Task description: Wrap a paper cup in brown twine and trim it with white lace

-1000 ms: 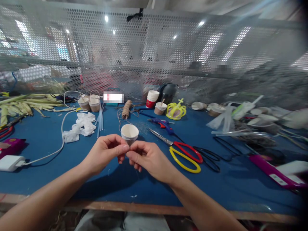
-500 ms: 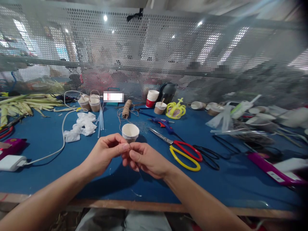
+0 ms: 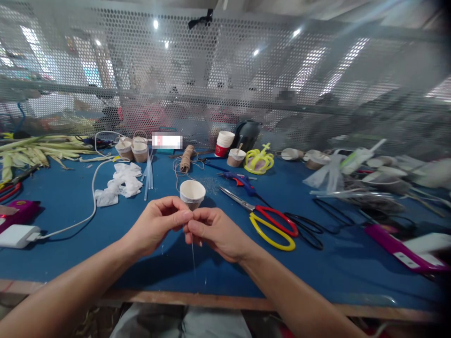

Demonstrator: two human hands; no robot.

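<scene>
My left hand and my right hand meet at the fingertips above the near part of the table. Both are closed in a pinch, thumbs against forefingers. Below the right fingers hangs a thin pale strand; what the left fingertips hold is hidden. Just behind the hands stands a paper cup, white inside with a brownish lower wall, its base partly covered by the fingers. A roll of twine lies farther back, with a loose length running toward the cup.
Scissors with red and yellow handles and a blue glue gun lie to the right. On the left are glue sticks, crumpled white tissue and a white cable. Several cups and a yellow crown-shaped piece stand at the back.
My right fingers have shifted slightly, and the thin strand now shows hanging straight down below them. The hands stay pinched together; the cup stands in the same place.
</scene>
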